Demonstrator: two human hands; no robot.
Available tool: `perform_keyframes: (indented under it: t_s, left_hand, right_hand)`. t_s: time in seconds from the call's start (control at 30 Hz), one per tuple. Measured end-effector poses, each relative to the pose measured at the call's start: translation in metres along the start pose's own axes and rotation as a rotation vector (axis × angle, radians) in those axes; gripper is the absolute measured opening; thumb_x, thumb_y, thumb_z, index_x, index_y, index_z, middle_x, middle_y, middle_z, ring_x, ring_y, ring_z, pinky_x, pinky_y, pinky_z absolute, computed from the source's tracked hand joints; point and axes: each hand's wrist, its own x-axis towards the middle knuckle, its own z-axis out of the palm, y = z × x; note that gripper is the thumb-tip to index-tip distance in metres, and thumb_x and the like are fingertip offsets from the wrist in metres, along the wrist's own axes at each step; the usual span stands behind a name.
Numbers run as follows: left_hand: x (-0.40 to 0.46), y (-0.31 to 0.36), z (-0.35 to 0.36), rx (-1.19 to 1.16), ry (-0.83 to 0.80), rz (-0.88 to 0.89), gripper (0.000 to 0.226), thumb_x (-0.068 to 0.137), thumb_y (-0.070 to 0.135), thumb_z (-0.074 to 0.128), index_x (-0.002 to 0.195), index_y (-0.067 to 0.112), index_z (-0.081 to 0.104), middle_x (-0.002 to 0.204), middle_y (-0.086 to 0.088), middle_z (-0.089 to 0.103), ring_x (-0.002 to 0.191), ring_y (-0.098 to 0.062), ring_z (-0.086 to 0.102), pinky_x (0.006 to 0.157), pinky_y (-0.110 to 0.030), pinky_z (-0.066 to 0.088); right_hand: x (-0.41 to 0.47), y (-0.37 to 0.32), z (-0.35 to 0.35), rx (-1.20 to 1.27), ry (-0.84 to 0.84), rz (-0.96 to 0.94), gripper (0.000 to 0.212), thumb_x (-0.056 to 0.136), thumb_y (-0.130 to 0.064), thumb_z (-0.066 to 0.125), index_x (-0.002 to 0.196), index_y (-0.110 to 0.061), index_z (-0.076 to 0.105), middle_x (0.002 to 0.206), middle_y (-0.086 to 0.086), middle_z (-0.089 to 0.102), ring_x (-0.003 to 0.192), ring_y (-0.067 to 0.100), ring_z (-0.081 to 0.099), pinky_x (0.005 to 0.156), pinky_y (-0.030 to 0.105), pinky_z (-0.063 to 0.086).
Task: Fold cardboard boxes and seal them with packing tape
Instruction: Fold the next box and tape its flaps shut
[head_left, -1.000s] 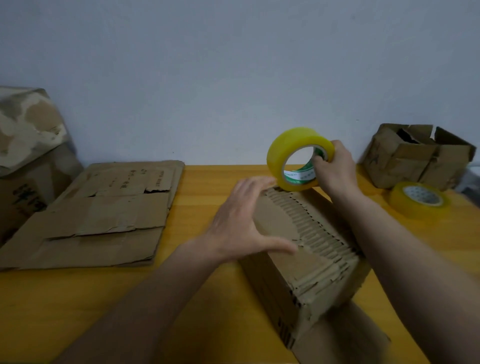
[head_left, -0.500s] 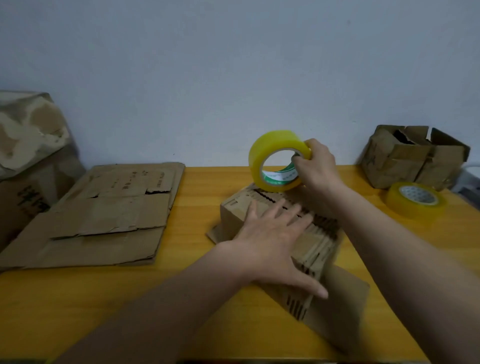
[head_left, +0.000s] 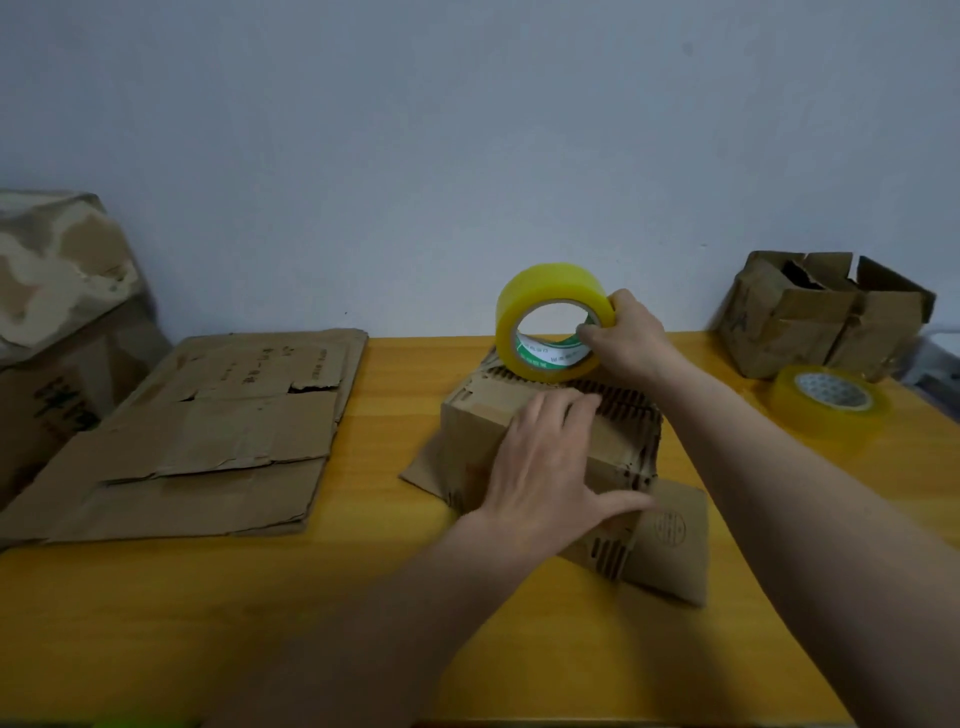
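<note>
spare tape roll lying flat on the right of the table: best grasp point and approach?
Come from above. The spare tape roll lies flat on the table with its core hole facing up, so probably pinch the ring wall, one finger in the hole and the thumb on the outer face. The near side looks most open; the folded box stands close behind it.

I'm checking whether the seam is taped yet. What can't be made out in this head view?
- Top seam of the cardboard box: covered by the left hand pressing flat on it.
- Any tape strip pulled from the tape roll: the right hand gripping it hides that side.
- Print on the flattened cardboard: too small.
- Inside of the open box: too dark.
</note>
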Motion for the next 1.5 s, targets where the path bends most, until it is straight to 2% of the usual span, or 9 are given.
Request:
perform_keyframes:
  t_s: [0.1, 0.17, 0.27, 0.5, 0.63, 0.7, 1.13, 1.3, 1.5]
  left_hand:
    - [-0.002, -0.032, -0.017, 0.014, 0.226, -0.118, 0.107, 0.052, 0.076, 0.073, 0.132, 0.016, 0.037, 0.133, -0.005, 0.041, 0.121, -0.019, 0.039, 0.105, -0.036, 0.040]
    - [0.009, -0.061, -0.032, -0.079, -0.011, -0.283, 0.125, 0.049, 0.074, 0.077, 0.147, 0.018, 0.022, 0.151, -0.001, 0.026, 0.138, -0.018, 0.026, 0.115, -0.038, 0.030]
    - [0.018, -0.079, -0.039, -0.192, -0.306, -0.298, 0.125, 0.054, 0.075, 0.074, 0.153, 0.027, 0.014, 0.158, 0.008, 0.023, 0.143, -0.017, 0.025, 0.115, -0.042, 0.031]
    - [0.008, -0.042, -0.027, -0.003, -0.133, -0.384, 0.141, 0.048, 0.082, 0.071, 0.153, 0.018, 0.002, 0.142, -0.002, 0.028, 0.130, -0.022, 0.033, 0.103, -0.039, 0.039]
    - [0.022, -0.068, -0.031, -0.226, -0.271, -0.323, 0.153, 0.047, 0.070, 0.082, 0.151, 0.025, -0.022, 0.161, 0.008, -0.003, 0.148, -0.020, 0.001, 0.121, -0.044, 0.014]
    - [0.024, -0.076, -0.027, -0.372, -0.323, -0.320, 0.153, 0.048, 0.064, 0.086, 0.149, 0.031, -0.026, 0.161, 0.012, -0.005, 0.148, -0.014, 0.001, 0.120, -0.042, 0.015]
    - [0.030, -0.068, -0.035, -0.118, -0.541, -0.277, 0.141, 0.062, 0.078, 0.067, 0.145, 0.024, -0.034, 0.161, 0.006, -0.017, 0.148, -0.014, -0.014, 0.119, -0.054, 0.004]
    - [0.051, -0.055, -0.037, 0.146, -0.589, -0.244, 0.147, 0.051, 0.089, 0.061, 0.148, 0.025, -0.029, 0.162, -0.003, -0.008, 0.148, -0.028, -0.010, 0.117, -0.061, 0.004]
    - [0.050, -0.048, -0.016, 0.189, -0.475, -0.110, 0.141, 0.059, 0.093, 0.048, 0.148, 0.013, -0.028, 0.159, -0.005, -0.026, 0.146, -0.023, -0.024, 0.120, -0.045, -0.009]
  right_hand:
    - [0.000, 0.006, 0.005, 0.025, 0.058, 0.073, 0.023, 0.088, -0.034, 0.052, 0.104, -0.021, 0.043, 0.103, 0.005, 0.055, 0.102, 0.032, 0.053, 0.096, 0.053, 0.040]
    - [-0.001, 0.009, 0.010, 0.012, 0.074, 0.114, 0.027, 0.083, -0.043, 0.048, 0.103, -0.025, 0.045, 0.109, 0.006, 0.058, 0.109, 0.035, 0.052, 0.099, 0.059, 0.036]
    - [-0.004, 0.008, 0.012, -0.053, 0.071, 0.164, 0.029, 0.086, -0.045, 0.045, 0.109, -0.027, 0.048, 0.118, 0.007, 0.057, 0.119, 0.038, 0.044, 0.101, 0.059, 0.033]
    - [0.001, -0.004, 0.007, 0.117, 0.017, 0.115, 0.009, 0.085, -0.030, 0.056, 0.091, -0.025, 0.057, 0.105, 0.007, 0.064, 0.104, 0.032, 0.058, 0.093, 0.050, 0.047]
    - [-0.005, 0.000, 0.008, 0.211, 0.035, 0.053, 0.013, 0.089, -0.028, 0.059, 0.097, -0.018, 0.062, 0.099, 0.007, 0.064, 0.094, 0.027, 0.060, 0.089, 0.046, 0.048]
    - [-0.009, 0.003, 0.007, 0.246, 0.029, 0.010, 0.016, 0.092, -0.025, 0.057, 0.102, -0.012, 0.061, 0.097, 0.008, 0.062, 0.089, 0.025, 0.057, 0.080, 0.038, 0.046]
    - [-0.007, 0.031, -0.037, 0.309, 0.242, 0.051, 0.017, 0.092, -0.011, 0.049, 0.109, -0.009, 0.050, 0.098, 0.010, 0.050, 0.091, 0.027, 0.049, 0.073, 0.041, 0.043]
    - [-0.012, 0.034, -0.025, 0.411, 0.223, 0.081, 0.010, 0.089, -0.013, 0.061, 0.098, -0.013, 0.056, 0.094, 0.011, 0.057, 0.090, 0.028, 0.056, 0.075, 0.042, 0.047]
    - [-0.013, 0.041, -0.022, 0.438, 0.241, 0.069, 0.013, 0.093, -0.006, 0.054, 0.105, -0.009, 0.058, 0.099, 0.011, 0.059, 0.088, 0.022, 0.056, 0.073, 0.034, 0.046]
